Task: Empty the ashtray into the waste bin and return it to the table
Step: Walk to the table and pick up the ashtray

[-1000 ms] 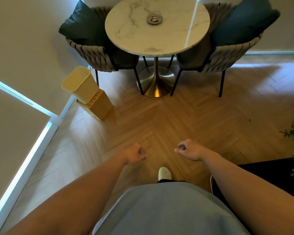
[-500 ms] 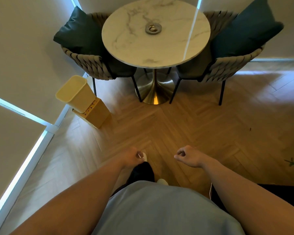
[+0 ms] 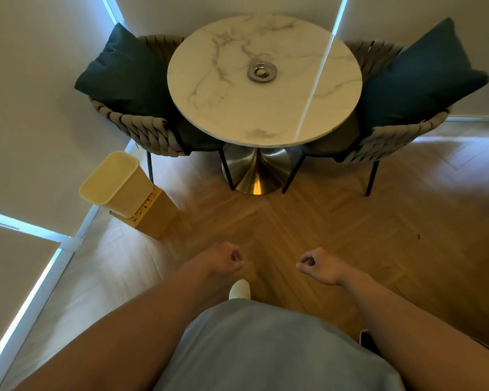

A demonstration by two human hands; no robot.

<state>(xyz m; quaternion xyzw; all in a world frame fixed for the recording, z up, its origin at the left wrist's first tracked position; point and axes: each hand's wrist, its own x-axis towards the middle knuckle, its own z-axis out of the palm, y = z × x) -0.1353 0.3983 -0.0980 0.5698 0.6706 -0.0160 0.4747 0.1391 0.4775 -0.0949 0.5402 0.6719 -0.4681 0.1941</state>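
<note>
A round metal ashtray (image 3: 262, 71) with something small in it sits near the middle of a round white marble table (image 3: 226, 114). A pale yellow waste bin (image 3: 116, 183) stands on the floor to the table's left, by the wall. My left hand (image 3: 223, 259) and my right hand (image 3: 318, 265) hang over the wooden floor well short of the table, both curled into loose fists with nothing in them.
Two woven chairs (image 3: 141, 131) (image 3: 390, 136) with dark cushions flank the table. Its gold pedestal base (image 3: 256, 176) stands between their legs. A wooden box (image 3: 156, 215) rests against the bin. My shoe (image 3: 240, 289) shows below my hands.
The table, ashtray and bin have come closer and lower in view as I walk toward them. My feet have swapped. Both hands stay curled in the same place.
</note>
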